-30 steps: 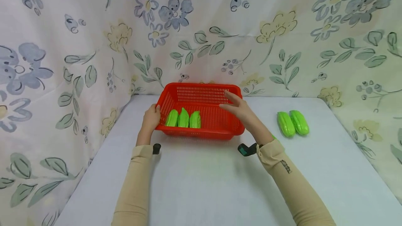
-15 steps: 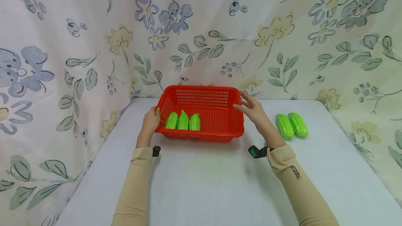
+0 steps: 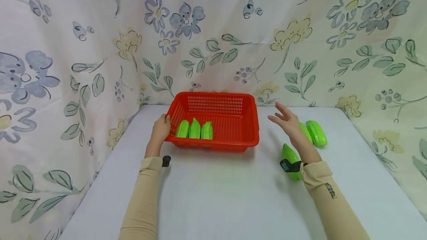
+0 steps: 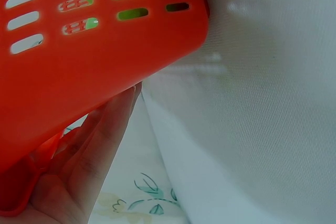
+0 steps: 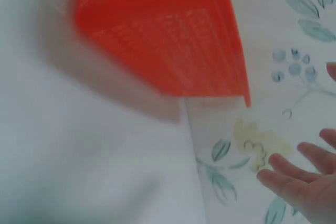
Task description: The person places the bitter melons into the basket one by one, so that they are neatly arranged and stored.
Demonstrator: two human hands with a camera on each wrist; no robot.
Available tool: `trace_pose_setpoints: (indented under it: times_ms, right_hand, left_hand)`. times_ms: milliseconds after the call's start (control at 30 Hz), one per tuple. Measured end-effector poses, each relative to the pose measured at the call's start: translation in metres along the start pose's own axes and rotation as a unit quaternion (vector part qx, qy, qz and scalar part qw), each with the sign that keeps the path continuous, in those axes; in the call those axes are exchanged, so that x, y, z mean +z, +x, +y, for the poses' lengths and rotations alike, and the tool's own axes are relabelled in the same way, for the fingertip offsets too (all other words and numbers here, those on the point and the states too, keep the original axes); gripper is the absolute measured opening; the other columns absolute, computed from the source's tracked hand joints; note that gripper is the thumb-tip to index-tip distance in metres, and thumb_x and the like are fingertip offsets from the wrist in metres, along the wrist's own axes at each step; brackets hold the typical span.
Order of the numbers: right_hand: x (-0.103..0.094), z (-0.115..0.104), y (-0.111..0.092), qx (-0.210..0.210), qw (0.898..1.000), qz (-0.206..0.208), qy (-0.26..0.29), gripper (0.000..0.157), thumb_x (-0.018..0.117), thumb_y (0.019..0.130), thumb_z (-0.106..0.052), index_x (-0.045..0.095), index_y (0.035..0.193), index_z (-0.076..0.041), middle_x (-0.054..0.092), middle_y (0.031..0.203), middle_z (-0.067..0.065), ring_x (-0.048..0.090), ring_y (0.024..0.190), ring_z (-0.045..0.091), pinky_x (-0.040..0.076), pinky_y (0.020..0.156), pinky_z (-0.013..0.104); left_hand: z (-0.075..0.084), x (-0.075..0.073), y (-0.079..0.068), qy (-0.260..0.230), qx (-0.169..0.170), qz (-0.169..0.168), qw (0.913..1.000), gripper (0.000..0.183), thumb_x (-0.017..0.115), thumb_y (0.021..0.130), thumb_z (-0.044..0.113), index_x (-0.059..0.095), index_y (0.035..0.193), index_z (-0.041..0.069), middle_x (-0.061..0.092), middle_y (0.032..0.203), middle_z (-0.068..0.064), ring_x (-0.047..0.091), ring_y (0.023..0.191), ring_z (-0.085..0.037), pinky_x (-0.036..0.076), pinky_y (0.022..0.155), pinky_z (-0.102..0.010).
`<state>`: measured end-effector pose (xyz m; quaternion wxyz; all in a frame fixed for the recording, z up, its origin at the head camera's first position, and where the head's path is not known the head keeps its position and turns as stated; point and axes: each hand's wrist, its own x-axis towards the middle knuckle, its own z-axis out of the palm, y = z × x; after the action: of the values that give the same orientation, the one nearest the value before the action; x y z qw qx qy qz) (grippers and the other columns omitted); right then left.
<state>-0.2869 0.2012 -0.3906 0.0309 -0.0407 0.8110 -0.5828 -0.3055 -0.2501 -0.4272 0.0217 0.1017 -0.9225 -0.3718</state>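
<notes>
My left hand [image 3: 161,128] grips the left rim of a red plastic basket [image 3: 230,144]. In the left wrist view its fingers [image 4: 105,140] lie along the outside of the basket wall [image 4: 105,72]. Three shiny green ridged fruits [image 3: 195,129], like star fruit, stand side by side in the basket's left half. My right hand [image 3: 289,122] is in the air to the right of the basket, fingers spread and holding nothing. Below its wrist lies another green fruit [image 3: 288,153], partly hidden by the wrist camera. Two more green fruits [image 3: 317,133] lie behind the forearm, one partly covered.
A white-covered table [image 3: 213,195] carries everything. A floral curtain [image 3: 213,29] hangs directly behind the basket and along the left side. The basket's right half shows its bare slotted floor.
My right hand has moved rightward from over the basket's right side to outside it. A green fruit near its wrist has come into view. The left hand keeps its grip.
</notes>
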Motion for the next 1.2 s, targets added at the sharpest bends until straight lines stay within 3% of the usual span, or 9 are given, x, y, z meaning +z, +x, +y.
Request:
trace_pose_setpoints:
  times_ms: [333,600,867,1200]
  right_hand:
    - [-0.040,0.030,-0.012,0.056,0.998,0.005,-0.001,0.086,0.059,0.097,-0.038,0.003,0.158,-0.015,0.002,0.166,0.008,0.010,0.150,0.037,0.014,0.120,0.056]
    - [-0.063,0.052,-0.018,0.087,0.995,0.033,-0.045,0.085,0.055,0.097,-0.046,0.004,0.158,-0.016,0.003,0.165,0.011,0.003,0.150,0.041,0.010,0.118,0.061]
    - [-0.074,0.063,-0.021,0.100,0.993,0.046,-0.038,0.086,0.054,0.097,-0.047,0.003,0.157,-0.012,0.002,0.164,0.014,0.001,0.150,0.042,0.009,0.117,0.063]
    - [-0.076,0.072,-0.023,0.094,0.993,0.049,-0.048,0.082,0.053,0.099,-0.040,0.003,0.157,-0.011,0.003,0.164,0.016,0.012,0.147,0.046,0.016,0.115,0.064]
  left_hand:
    - [0.000,0.000,0.000,0.001,-0.006,-0.005,1.0000,0.050,0.025,0.108,0.031,0.036,0.146,-0.001,0.055,0.133,-0.025,0.057,0.103,-0.031,0.051,0.082,-0.043]
    - [0.000,0.001,0.000,0.001,-0.007,-0.006,1.0000,0.050,0.026,0.108,0.031,0.036,0.146,-0.001,0.055,0.132,-0.026,0.058,0.102,-0.032,0.052,0.080,-0.042]
    - [0.002,0.000,0.001,-0.002,-0.007,-0.004,1.0000,0.050,0.027,0.108,0.032,0.037,0.145,0.000,0.056,0.132,-0.025,0.058,0.102,-0.032,0.052,0.081,-0.043]
    - [0.003,0.000,0.000,0.000,-0.014,-0.009,0.9999,0.051,0.026,0.108,0.032,0.035,0.147,0.000,0.054,0.134,-0.025,0.057,0.102,-0.031,0.051,0.078,-0.040]
